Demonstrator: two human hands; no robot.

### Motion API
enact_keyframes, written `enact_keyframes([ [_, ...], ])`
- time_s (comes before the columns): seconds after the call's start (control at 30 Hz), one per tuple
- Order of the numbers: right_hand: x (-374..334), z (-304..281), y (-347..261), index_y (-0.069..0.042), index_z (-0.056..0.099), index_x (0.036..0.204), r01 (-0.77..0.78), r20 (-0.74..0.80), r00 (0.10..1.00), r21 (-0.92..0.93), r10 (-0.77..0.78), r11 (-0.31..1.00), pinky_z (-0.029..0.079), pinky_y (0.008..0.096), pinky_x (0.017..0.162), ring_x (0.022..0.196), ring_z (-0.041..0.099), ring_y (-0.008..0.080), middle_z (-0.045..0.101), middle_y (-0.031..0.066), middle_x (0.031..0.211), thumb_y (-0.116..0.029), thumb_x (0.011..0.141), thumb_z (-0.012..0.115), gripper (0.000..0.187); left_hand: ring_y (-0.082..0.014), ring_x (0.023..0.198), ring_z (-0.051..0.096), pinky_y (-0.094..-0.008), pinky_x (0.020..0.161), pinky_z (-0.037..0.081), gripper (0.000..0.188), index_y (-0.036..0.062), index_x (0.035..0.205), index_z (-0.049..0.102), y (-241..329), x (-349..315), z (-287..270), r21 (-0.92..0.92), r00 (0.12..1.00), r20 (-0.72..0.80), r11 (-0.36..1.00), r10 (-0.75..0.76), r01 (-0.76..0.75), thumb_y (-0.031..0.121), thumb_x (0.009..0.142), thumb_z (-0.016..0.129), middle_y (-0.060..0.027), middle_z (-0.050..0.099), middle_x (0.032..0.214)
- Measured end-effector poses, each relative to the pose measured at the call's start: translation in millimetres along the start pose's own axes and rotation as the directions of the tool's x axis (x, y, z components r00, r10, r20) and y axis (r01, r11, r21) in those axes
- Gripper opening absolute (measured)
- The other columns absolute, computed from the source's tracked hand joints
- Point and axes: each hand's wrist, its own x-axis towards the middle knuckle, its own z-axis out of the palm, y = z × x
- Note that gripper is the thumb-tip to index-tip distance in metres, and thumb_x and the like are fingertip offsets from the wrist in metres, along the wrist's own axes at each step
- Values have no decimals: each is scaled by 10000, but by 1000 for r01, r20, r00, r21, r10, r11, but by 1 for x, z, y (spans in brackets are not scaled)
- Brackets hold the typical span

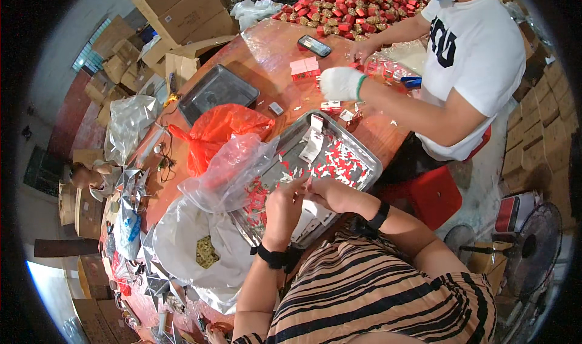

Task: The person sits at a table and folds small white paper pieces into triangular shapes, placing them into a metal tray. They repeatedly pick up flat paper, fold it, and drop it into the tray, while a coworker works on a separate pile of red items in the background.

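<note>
Over the near part of a grey metal tray (370, 151), my left hand (285, 205) and my right hand (334, 195) meet with their fingertips close together. Both hands have bent, closed fingers; whatever is pinched between them is too small and too covered to make out. Small red and white pieces (345, 164) lie scattered in the tray beyond my hands. White printed cards (312, 141) rest toward its far side, and more white card (310, 218) lies beneath my hands. To the left of my left hand, small red packets (256, 197) fill the tray's corner.
An orange-red plastic bag (215, 128) and a clear bag (224, 177) crowd the tray's left side. Nearer sits a white sack (182, 238). A black tray (218, 92) and a phone (314, 45) lie farther off. At right, a co-worker's gloved hand (341, 84) works beside a red stool (424, 195).
</note>
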Motion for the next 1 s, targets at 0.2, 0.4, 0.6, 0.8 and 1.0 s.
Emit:
enact_keyframes([
  [0.2, 6, 7, 7, 5, 515, 845, 54, -211, 977, 159, -19, 986, 415, 360, 612, 647, 536, 284, 508, 165, 679, -166, 849, 541, 173, -245, 770, 566, -334, 670, 465, 323, 31, 986, 613, 22, 10, -14, 245, 916, -340, 961, 212, -131, 42, 670, 678, -111, 615, 853],
  [0.4, 5, 8, 12, -4, 536, 908, 101, -216, 976, 438, -5, 893, 414, 287, 580, 595, 467, 126, 496, 74, 648, -135, 892, 506, 136, -135, 692, 581, -272, 653, 466, 189, -21, 956, 603, -31, 0, 8, -574, 963, 36, 783, -267, 239, 84, 799, 607, -70, 631, 787],
  [0.6, -14, -18, -10, -54, 495, 1054, 245, -288, 946, 345, -146, 906, 461, 288, 687, 814, 547, 173, 524, 85, 971, 14, 741, 587, 334, -98, 628, 570, -229, 588, 467, 142, -31, 932, 599, -31, -2, 10, -816, 889, 143, 456, -436, 355, 78, 855, 551, -28, 617, 755],
  [0.8, -7, -1, 10, -30, 532, 877, 372, -469, 835, 98, -287, 923, 443, 310, 782, 892, 542, 216, 527, 105, 1030, 75, 642, 617, 272, -105, 670, 578, -241, 622, 476, 164, -26, 958, 600, -19, -2, 21, -700, 958, 68, 670, -280, 246, 97, 879, 526, -35, 617, 790],
  [1.0, -10, 1, 13, -43, 432, 987, 273, -416, 909, 611, 8, 743, 395, 222, 687, 781, 489, 80, 478, 17, 844, 52, 699, 590, 342, -128, 724, 591, -253, 651, 486, 262, -61, 1070, 532, -24, 3, 32, -807, 976, 181, 550, -121, 218, 63, 845, 577, -79, 614, 866],
])
